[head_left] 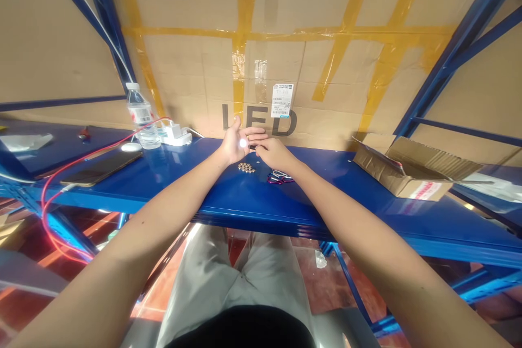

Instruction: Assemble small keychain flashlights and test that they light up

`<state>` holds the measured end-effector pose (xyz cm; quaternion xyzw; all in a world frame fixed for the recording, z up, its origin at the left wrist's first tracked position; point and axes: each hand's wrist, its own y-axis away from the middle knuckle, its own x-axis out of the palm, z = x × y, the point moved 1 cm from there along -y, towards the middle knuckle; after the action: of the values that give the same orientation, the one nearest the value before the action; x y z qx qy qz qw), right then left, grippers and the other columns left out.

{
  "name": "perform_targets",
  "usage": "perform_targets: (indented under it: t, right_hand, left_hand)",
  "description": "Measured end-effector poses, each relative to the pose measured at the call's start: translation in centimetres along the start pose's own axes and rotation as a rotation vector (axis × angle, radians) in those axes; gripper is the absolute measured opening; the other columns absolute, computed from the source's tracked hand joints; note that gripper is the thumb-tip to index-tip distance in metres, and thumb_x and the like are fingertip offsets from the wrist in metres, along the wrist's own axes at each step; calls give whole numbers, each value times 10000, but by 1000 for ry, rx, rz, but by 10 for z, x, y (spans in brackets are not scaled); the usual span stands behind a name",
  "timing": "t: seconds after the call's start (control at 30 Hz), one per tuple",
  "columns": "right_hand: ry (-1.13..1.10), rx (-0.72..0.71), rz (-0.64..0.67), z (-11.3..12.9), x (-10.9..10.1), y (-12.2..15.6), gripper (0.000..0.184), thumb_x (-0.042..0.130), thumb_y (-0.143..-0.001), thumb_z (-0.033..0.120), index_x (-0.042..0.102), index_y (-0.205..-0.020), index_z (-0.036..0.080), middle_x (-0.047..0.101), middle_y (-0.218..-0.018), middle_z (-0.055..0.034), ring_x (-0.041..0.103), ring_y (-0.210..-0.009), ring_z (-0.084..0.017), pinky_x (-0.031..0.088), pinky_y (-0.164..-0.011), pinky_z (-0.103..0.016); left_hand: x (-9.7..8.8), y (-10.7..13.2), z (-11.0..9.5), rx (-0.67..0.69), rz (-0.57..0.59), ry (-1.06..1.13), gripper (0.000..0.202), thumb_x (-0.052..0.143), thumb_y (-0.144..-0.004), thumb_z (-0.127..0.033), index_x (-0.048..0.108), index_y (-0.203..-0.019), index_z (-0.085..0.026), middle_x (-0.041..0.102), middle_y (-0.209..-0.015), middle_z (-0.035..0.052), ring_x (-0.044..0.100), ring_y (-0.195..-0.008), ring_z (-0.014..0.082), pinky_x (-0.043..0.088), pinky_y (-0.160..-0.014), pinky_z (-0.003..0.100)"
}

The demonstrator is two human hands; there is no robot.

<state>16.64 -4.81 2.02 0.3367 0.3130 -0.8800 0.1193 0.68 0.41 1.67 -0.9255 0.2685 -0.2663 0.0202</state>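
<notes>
My left hand is raised palm up over the blue shelf, fingers spread, and a bright white spot of light shines on its palm. My right hand is closed on a small dark light whose tip points at the left palm. Just below the hands, several small round metal cells lie in a cluster on the shelf. Coloured carabiner clips lie beside my right wrist.
A taped cardboard sheet marked LED stands behind the shelf. On the left are a water bottle, a white power strip, a phone on a red cable. An open cardboard box lies at right.
</notes>
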Motion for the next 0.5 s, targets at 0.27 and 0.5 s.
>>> perform_targets:
  t: [0.27, 0.5]
  right_hand:
    - [-24, 17, -19, -2, 0, -2, 311, 488, -921, 163, 793, -976, 172, 714, -843, -42, 602, -738, -170, 423, -657, -286]
    - [18, 22, -34, -3, 0, -1, 282, 489, -886, 171, 764, -824, 169, 693, -750, -41, 577, -660, -170, 387, -606, -294]
  left_hand:
    - [5, 5, -2, 19, -1, 18, 911, 203, -999, -744, 532, -1499, -57, 745, -1200, 259, 740, -872, 303, 522, -564, 335]
    - [4, 7, -2, 12, 93, 68, 911, 231, -1002, -734, 452, -1556, -46, 679, -1336, 277, 730, -1063, 342, 556, -706, 382]
